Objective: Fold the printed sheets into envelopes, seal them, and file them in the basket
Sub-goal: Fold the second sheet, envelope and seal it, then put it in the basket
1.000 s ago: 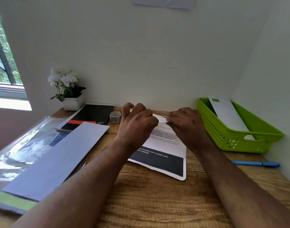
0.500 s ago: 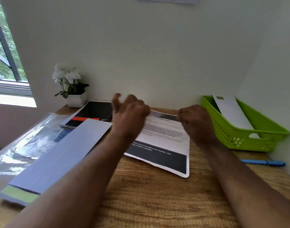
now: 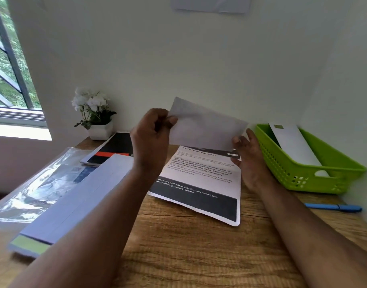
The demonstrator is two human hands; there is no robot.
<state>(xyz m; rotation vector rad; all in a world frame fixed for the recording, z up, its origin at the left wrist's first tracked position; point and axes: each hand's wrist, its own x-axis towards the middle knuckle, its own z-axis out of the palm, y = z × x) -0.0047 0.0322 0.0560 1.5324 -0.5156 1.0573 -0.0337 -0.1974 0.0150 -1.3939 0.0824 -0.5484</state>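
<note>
My left hand (image 3: 151, 142) pinches the upper left edge of a blank white paper piece (image 3: 205, 125) held up in the air, tilted down to the right. At its lower right corner, my right hand (image 3: 249, 161) grips it with the thumb in front and the fingers behind. Beneath it a printed sheet (image 3: 199, 183) with black bands lies flat on the wooden table. I cannot tell if the raised paper is an envelope or a folded sheet. A green basket (image 3: 303, 179) at the right holds one white envelope (image 3: 295, 146) leaning inside.
A stack of long white envelopes (image 3: 74, 196) lies at the left over a clear plastic sleeve (image 3: 32, 192). Behind them are a black and red booklet (image 3: 116, 146) and a potted white flower (image 3: 95, 117). A blue pen (image 3: 332, 207) lies near the basket. Walls close in behind and to the right.
Both hands were down at the far edge of the printed sheet. They have risen with a white paper piece held between them, and the view has tilted up.
</note>
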